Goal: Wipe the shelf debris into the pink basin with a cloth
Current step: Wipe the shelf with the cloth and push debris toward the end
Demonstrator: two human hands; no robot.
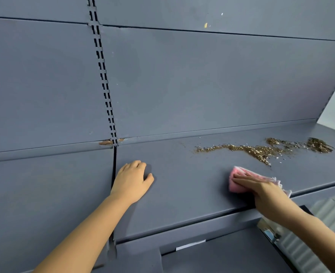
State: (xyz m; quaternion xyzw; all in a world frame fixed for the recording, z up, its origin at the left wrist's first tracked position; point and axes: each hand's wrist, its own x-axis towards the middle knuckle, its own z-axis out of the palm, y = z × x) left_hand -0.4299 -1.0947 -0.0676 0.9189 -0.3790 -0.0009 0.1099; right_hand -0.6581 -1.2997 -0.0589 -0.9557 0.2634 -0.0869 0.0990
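Both forearms enter from the bottom edge and reach up onto a grey-blue metal shelf (182,194). Left hand (132,181) rests palm-down on the shelf just right of the dark seam between two shelf sections, fingers loosely curled, holding nothing. Right hand (261,191) lies flat on a pink cloth (238,181), fingers straight and pressing it onto the shelf near the front edge; the cloth's frayed pale end sticks out behind the hand to the right. The hands are well apart. Debris (261,150), brown and tan crumbs with a few white specks, lies in an uneven trail on the right part of the shelf, behind the cloth and apart from it; a denser clump sits at the trail's far right end. Behind the shelf rises a grey-blue back panel (202,79) with a slotted upright (103,75) running down to the seam. A lower shelf (221,257) shows below the front edge. Pink basin not in view.
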